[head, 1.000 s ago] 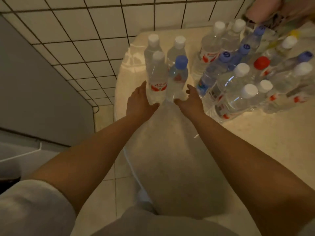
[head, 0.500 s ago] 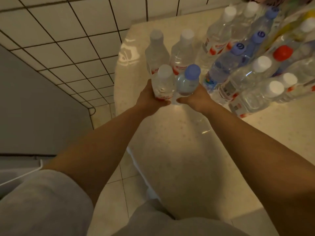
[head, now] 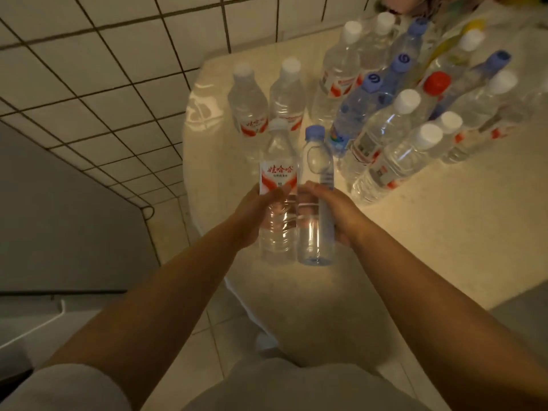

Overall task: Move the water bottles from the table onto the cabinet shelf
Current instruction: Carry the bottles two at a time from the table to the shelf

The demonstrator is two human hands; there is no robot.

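My left hand (head: 252, 215) grips a clear water bottle with a white cap and a red-and-white label (head: 278, 173). My right hand (head: 338, 212) grips a clear bottle with a blue cap (head: 315, 173). Both bottles are lifted off the beige table (head: 444, 232) and held side by side, touching, above its near left part. Two white-capped bottles (head: 247, 105) stand behind them near the table's far left corner. Several more bottles (head: 394, 120) with white, blue and red caps crowd the far right of the table.
A tiled wall (head: 89, 69) runs behind and left of the table. A grey panel (head: 59, 218) and a white surface (head: 29, 327) with a thin wire lie at the left. Part of another person (head: 415, 2) shows at the top right.
Both hands closed around the two front bottles, then raised them off the table and drew them toward me. The other bottles have not moved.
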